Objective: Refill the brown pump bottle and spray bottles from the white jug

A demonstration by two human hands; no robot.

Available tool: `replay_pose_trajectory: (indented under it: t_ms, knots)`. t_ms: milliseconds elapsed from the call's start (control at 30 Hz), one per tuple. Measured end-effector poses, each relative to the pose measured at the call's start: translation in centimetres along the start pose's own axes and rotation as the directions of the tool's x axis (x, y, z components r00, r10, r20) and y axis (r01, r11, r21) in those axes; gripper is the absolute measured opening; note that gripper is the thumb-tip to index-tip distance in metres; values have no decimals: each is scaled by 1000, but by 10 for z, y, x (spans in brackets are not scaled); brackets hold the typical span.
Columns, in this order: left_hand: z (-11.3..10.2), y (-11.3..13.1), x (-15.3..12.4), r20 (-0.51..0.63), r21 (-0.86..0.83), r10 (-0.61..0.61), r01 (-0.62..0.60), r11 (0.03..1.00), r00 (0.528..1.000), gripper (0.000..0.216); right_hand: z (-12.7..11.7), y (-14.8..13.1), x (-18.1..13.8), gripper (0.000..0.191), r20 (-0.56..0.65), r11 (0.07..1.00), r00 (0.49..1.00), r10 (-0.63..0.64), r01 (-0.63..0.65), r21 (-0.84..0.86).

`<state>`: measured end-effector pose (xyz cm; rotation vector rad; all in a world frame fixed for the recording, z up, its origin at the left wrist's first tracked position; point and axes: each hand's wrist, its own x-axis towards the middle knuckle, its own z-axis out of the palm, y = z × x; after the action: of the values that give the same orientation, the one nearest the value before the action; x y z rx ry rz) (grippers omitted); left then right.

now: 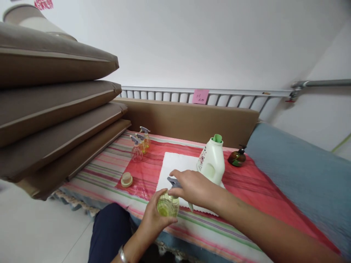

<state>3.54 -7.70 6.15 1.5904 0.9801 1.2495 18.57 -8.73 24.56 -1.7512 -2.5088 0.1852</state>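
Observation:
My left hand (154, 218) is wrapped round a clear spray bottle (168, 205) with some yellowish liquid at its bottom, tilted slightly above the front edge of the bed. At the bottle's neck, my right hand (189, 187) grips the grey spray head (174, 182); whether it is fully seated cannot be made out. Behind my right forearm stands a big pale green jug (215, 157) with its green spout (218, 138) showing, on a white mat (175, 164). A round cream cap (127, 179) lies to the left.
Several spray bottles (137, 151) stand at the back left. A brown pump bottle (237, 158) is right of the jug, on red plastic sheeting (257, 190). Stacked brown cushions (60, 98) rise at the left; a long cushion (186, 120) lines the radiator (170, 95).

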Motion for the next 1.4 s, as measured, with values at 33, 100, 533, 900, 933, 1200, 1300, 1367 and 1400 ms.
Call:
replay_pose_trajectory:
  t_ms: [33, 100, 533, 900, 933, 1200, 1300, 1367, 1400]
  knots:
    - [-1, 0, 0, 1, 0, 2, -2, 1000, 1000, 73, -2, 0, 0, 50, -13, 999, 1000, 4, -3, 39]
    - [-3, 0, 0, -7, 5, 2, -2, 1000, 1000, 73, -4, 3, -1, 59, -53, 993, 998, -27, 33, 112]
    - [-3, 0, -2, 13, 4, 10, -10, 1000, 1000, 76, -13, 3, 6, 38, -42, 984, 999, 12, -5, 176]
    - [-6, 3, -3, 119, -81, -5, 15, 997, 993, 81, -2, 13, -11, 43, -85, 867, 879, -469, 477, 146]
    - [-6, 2, -4, 123, -82, -12, 22, 996, 992, 81, 1, 12, -10, 36, -78, 884, 896, -437, 443, 145]
    - [-9, 0, -2, 87, -77, -24, 31, 997, 996, 80, 2, 12, -11, 53, -182, 984, 980, -82, 109, 142]
    - [-10, 2, -1, 98, -81, -22, 30, 996, 995, 78, -4, 20, -15, 52, -272, 931, 903, -331, 360, 60]
    - [-9, 4, -2, 95, -73, -30, 37, 997, 995, 77, -5, 25, -15, 64, -265, 892, 856, -443, 450, -37]
    - [-9, 4, -2, 96, -69, -33, 40, 997, 995, 77, -5, 26, -14, 65, -251, 876, 841, -479, 477, -74]
